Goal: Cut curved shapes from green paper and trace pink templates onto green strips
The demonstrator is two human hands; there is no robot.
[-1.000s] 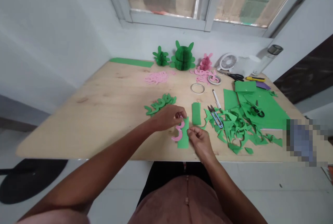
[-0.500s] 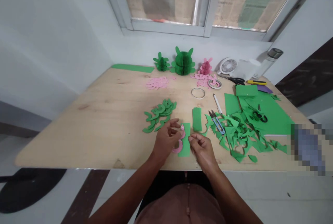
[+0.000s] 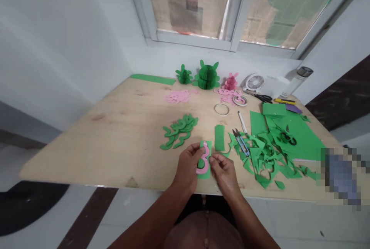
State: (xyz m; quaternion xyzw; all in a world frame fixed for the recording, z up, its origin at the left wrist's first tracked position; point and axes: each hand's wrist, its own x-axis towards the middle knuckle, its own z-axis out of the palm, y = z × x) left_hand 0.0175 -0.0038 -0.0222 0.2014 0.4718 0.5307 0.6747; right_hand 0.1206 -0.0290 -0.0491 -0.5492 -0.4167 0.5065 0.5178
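Observation:
A pink curvy paper cutout (image 3: 206,164) lies flat on a green paper rectangle (image 3: 206,176) near the table's front edge. My left hand (image 3: 187,167) is closed at the cutout's left side, its fingertips on the pink paper. The right edge of the green rectangle is pinched in my right hand (image 3: 224,169). Behind my left hand is a pile of green curved cutouts (image 3: 180,127). A stack of green paper strips (image 3: 219,137) lies just beyond my right hand.
Blue thread snips (image 3: 241,143), a white pen (image 3: 242,121) and green scraps (image 3: 264,156) lie to the right. Pink cutouts (image 3: 177,96), a metal ring (image 3: 221,109) and a tape roll (image 3: 239,100) are farther back. Paper figures (image 3: 207,76) and a small fan (image 3: 254,82) line the wall.
My left hand has brought the pink cutout to the right, from the green rectangle's left edge onto its middle. My right hand keeps its pinch at the edge. The camera view has shifted slightly.

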